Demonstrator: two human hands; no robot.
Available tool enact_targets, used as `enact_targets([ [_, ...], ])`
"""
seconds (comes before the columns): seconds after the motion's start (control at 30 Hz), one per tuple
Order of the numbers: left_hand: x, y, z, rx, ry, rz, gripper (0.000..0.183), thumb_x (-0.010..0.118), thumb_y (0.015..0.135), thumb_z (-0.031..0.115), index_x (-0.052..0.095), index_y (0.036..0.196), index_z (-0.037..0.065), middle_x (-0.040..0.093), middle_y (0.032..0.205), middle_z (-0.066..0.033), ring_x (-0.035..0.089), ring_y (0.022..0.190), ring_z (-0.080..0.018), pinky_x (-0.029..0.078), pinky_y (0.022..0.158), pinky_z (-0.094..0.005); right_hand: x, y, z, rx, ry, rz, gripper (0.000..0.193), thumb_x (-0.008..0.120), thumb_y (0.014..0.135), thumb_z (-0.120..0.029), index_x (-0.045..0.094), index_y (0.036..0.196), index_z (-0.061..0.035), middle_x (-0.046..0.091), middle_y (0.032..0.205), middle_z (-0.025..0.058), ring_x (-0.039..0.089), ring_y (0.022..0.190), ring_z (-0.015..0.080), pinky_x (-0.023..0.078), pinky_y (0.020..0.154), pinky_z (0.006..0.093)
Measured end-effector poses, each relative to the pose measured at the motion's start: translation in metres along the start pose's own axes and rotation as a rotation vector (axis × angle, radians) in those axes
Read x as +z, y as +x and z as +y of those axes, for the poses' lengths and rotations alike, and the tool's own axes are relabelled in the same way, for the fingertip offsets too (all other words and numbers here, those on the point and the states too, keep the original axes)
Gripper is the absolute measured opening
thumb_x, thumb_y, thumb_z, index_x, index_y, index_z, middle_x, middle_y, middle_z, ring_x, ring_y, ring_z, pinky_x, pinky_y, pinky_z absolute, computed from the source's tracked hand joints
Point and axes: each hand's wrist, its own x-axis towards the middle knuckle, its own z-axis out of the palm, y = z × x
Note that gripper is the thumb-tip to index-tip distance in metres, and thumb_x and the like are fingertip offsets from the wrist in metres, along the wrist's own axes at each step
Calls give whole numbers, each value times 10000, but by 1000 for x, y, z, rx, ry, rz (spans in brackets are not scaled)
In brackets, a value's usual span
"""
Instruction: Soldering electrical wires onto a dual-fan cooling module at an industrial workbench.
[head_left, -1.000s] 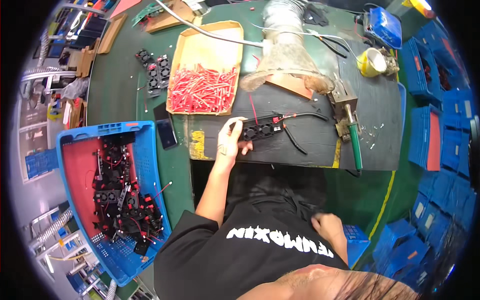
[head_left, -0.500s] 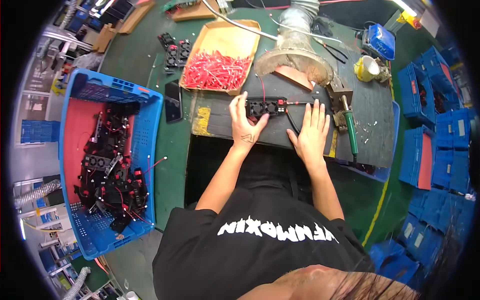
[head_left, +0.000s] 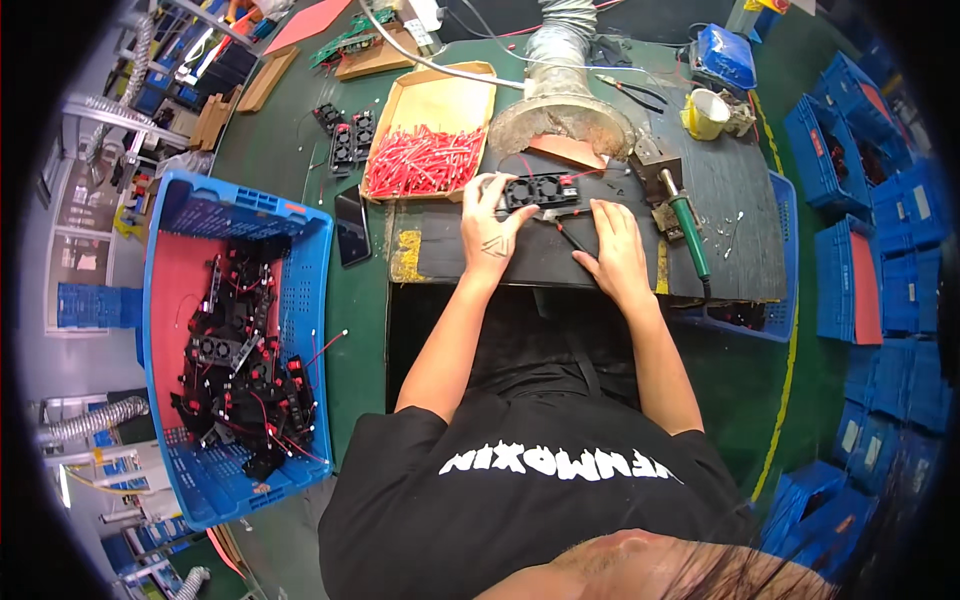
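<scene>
My left hand (head_left: pixel 487 228) grips the left end of a black twin-fan module (head_left: pixel 540 192), thumb on the near side and fingers on the far side. The module lies on the dark bench board, its red connectors at the right end. Just in front of it rests a hand tool with dark, orange-marked handles (head_left: pixel 570 236), its working end partly hidden. My right hand (head_left: pixel 620 250) lies on the board to the right of that tool, fingers stretched out and thumb apart. Nothing shows in its grasp.
A cardboard tray of red wires (head_left: pixel 480 95) stands beyond my left hand; a phone (head_left: pixel 352 228) lies beside it. A fume duct hood (head_left: pixel 560 122) rises behind the module. At right is a green-handled soldering iron (head_left: pixel 688 235). A blue crate (head_left: pixel 325 290) of fan modules stands left.
The view has shifted slightly. The fan module has moved a little farther back and right relative to the hand tool, with my left hand on it. My right hand's fingers have drawn closer together.
</scene>
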Motion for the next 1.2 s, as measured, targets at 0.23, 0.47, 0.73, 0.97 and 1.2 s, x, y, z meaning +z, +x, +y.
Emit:
enact_targets([
  [0.23, 51, 17, -13, 71, 271, -121, 517, 812, 681, 350, 659, 1144, 176, 536, 1274, -81, 428, 1157, -328, 341, 987, -464, 2, -3, -16, 207, 106, 174, 635, 859, 643, -237, 507, 1111, 11, 445, 1275, 222, 462, 1167, 410, 395, 1002, 439],
  [0.47, 39, 36, -18, 62, 266, -258, 502, 822, 680, 295, 671, 1149, 196, 528, 1183, -80, 428, 1140, -309, 338, 993, -444, -73, -55, -25, 146, 89, 294, 211, 661, 726, -91, 611, 917, -18, 553, 1115, 178, 534, 1077, 340, 423, 945, 429],
  [0.73, 20, 29, -3, 52, 261, -216, 644, 822, 679, 173, 572, 1264, 70, 505, 1246, -123, 447, 1107, -313, 372, 977, -431, -143, -61, 74, 416, -55, 408, 223, 603, 812, 19, 637, 1032, -4, 607, 1019, 124, 571, 939, 281, 458, 830, 354],
  [0.97, -47, 18, -33, 39, 345, -45, 289, 684, 798, 69, 659, 1085, 56, 614, 1084, -113, 535, 1042, -309, 435, 927, -402, -124, -35, 103, -10, -93, 62, 612, 795, 671, -158, 613, 1241, -32, 578, 1155, 136, 544, 1067, 321, 444, 901, 395],
  [1.2, -125, 32, -55, -31, 579, 172, 172, 665, 803, 36, 677, 975, 38, 636, 976, -113, 579, 945, -299, 476, 855, -383, -84, -44, 105, 225, 441, 18, 861, 646, 791, -644, 502, 1335, 8, 571, 1191, 138, 584, 988, 219, 465, 802, 315],
])
